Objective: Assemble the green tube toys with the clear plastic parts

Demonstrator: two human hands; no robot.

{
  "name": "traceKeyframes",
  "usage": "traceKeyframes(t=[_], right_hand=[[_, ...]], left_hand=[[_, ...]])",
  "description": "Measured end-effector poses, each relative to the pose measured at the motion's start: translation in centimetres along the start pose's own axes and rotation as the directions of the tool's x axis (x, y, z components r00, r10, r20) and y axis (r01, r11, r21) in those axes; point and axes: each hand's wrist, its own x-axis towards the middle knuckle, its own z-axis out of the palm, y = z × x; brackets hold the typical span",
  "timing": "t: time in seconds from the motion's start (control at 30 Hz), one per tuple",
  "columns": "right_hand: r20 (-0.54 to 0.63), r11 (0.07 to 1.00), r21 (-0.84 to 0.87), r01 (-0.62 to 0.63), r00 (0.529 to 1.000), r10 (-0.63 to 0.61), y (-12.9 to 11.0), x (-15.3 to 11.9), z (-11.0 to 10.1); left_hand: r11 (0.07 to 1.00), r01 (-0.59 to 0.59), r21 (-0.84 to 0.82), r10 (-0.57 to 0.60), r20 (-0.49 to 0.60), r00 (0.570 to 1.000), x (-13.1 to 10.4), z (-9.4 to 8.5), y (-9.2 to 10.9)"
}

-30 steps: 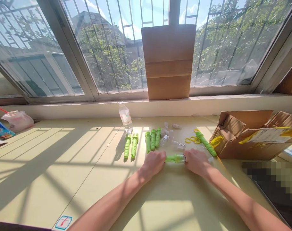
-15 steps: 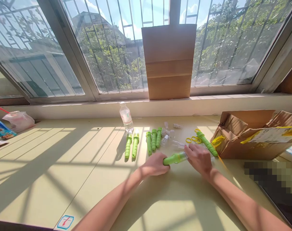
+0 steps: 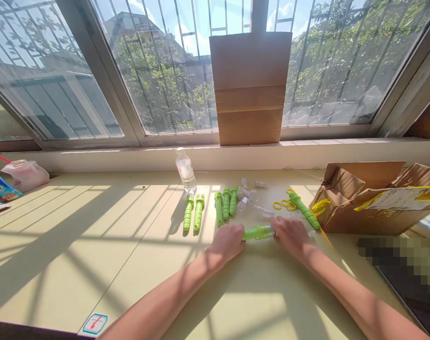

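Observation:
Between my two hands a green ridged plastic tube (image 3: 256, 233) with a clear threaded end lies almost level, just above the table. My left hand (image 3: 229, 242) is closed round its green end. The fingers of my right hand (image 3: 289, 232) grip the clear end, which they partly hide. Just beyond, several similar green tubes (image 3: 226, 204) lie in a group, with two more tubes (image 3: 198, 212) to their left. Clear plastic pieces (image 3: 243, 204) are scattered behind my hands. Yellow rings (image 3: 288, 205) and another green tube (image 3: 305, 211) lie past my right hand.
A water bottle (image 3: 185, 170) stands behind the left pair of tubes. To the right sits an open cardboard box (image 3: 370, 212). A cardboard sheet (image 3: 250, 89) leans on the window. A blue packet (image 3: 2, 186) and a pinkish bag (image 3: 27, 174) are at the far left.
The held tube has turned to lie more level. My left hand has shifted slightly up and rolled; my right hand has stayed near its place on the clear end.

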Motion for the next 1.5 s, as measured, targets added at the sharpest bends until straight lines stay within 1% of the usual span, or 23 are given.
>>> traceKeyframes(t=[0.07,0.13,0.2,0.27,0.37,0.57,0.63,0.7,0.77,0.83,0.87,0.93,0.97,1.07,1.13,1.23,1.27,1.33,1.37,1.43,1.5], right_hand=[[-0.092,1.000,0.008,-0.026,0.995,0.026,0.0,0.0,0.5],[-0.194,0.998,0.021,-0.055,0.979,0.058,0.2,0.0,0.9],[-0.280,0.997,0.041,-0.071,0.957,0.079,0.5,0.1,1.3],[-0.357,0.995,0.064,-0.073,0.930,0.092,0.7,0.0,1.6],[-0.446,0.992,0.106,-0.063,0.889,0.104,0.7,-0.1,1.7],[-0.582,0.975,0.218,-0.042,0.796,0.164,0.2,-0.1,1.6],[-0.614,0.967,0.248,-0.060,0.762,0.205,0.1,0.0,1.6],[-0.626,0.959,0.271,-0.085,0.741,0.243,0.1,0.1,1.6],[-0.611,0.953,0.285,-0.102,0.746,0.263,0.0,0.1,1.4],[-0.582,0.949,0.296,-0.106,0.768,0.267,-0.1,0.1,1.3],[-0.565,0.948,0.301,-0.105,0.781,0.266,-0.2,0.1,1.3],[-0.541,0.946,0.306,-0.102,0.799,0.262,-0.2,0.1,1.2],[-0.534,0.947,0.306,-0.100,0.805,0.258,-0.3,0.0,1.3],[-0.524,0.950,0.298,-0.092,0.816,0.243,-0.3,0.1,1.4],[-0.516,0.953,0.290,-0.091,0.823,0.236,-0.3,0.1,1.5],[-0.498,0.955,0.281,-0.097,0.835,0.232,-0.4,0.1,1.5],[-0.494,0.955,0.280,-0.097,0.838,0.230,-0.4,0.0,1.5],[-0.486,0.956,0.280,-0.092,0.845,0.224,-0.4,0.0,1.5],[-0.482,0.956,0.281,-0.090,0.848,0.221,-0.4,0.0,1.5],[-0.475,0.956,0.280,-0.088,0.852,0.218,-0.5,0.0,1.4],[-0.471,0.956,0.281,-0.088,0.855,0.217,-0.5,0.0,1.3]], left_hand=[[0.999,-0.010,0.032,0.012,-0.048,0.999,-0.1,-0.1,-0.1],[0.996,-0.061,0.068,0.069,-0.119,0.991,-0.3,-0.4,0.0],[0.983,-0.149,0.105,0.166,-0.176,0.970,-0.5,-0.8,0.1],[0.964,-0.231,0.135,0.255,-0.209,0.944,-0.8,-1.2,0.2],[0.943,-0.283,0.177,0.321,-0.251,0.913,-0.9,-1.4,0.0],[0.925,-0.285,0.252,0.355,-0.301,0.885,-0.5,-1.1,-0.6],[0.935,-0.257,0.245,0.328,-0.321,0.888,-0.3,-1.1,-0.8],[0.959,-0.193,0.209,0.257,-0.345,0.903,-0.1,-1.2,-1.1],[0.985,-0.095,0.144,0.142,-0.370,0.918,0.1,-1.4,-1.5],[0.998,0.030,0.061,-0.004,-0.394,0.919,0.3,-1.6,-2.0],[0.995,0.097,0.017,-0.081,-0.408,0.910,0.4,-1.7,-2.2],[0.971,0.231,-0.059,-0.234,-0.429,0.873,0.8,-2.0,-2.9],[0.957,0.278,-0.084,-0.287,-0.436,0.853,1.1,-2.1,-3.3],[0.927,0.357,-0.110,-0.367,-0.447,0.816,1.4,-2.3,-4.4],[0.924,0.365,-0.114,-0.375,-0.454,0.808,1.2,-1.9,-4.9],[0.945,0.306,-0.113,-0.322,-0.470,0.822,-0.2,-0.7,-5.2],[0.955,0.277,-0.109,-0.295,-0.474,0.830,-0.8,-0.2,-5.3],[0.979,0.180,-0.097,-0.204,-0.494,0.845,-2.0,0.4,-5.4],[0.981,0.170,-0.095,-0.195,-0.495,0.847,-2.4,0.5,-5.5],[0.975,0.200,-0.097,-0.222,-0.479,0.849,-2.7,0.2,-5.8],[0.964,0.248,-0.092,-0.263,-0.437,0.860,-2.3,-0.5,-6.1]])
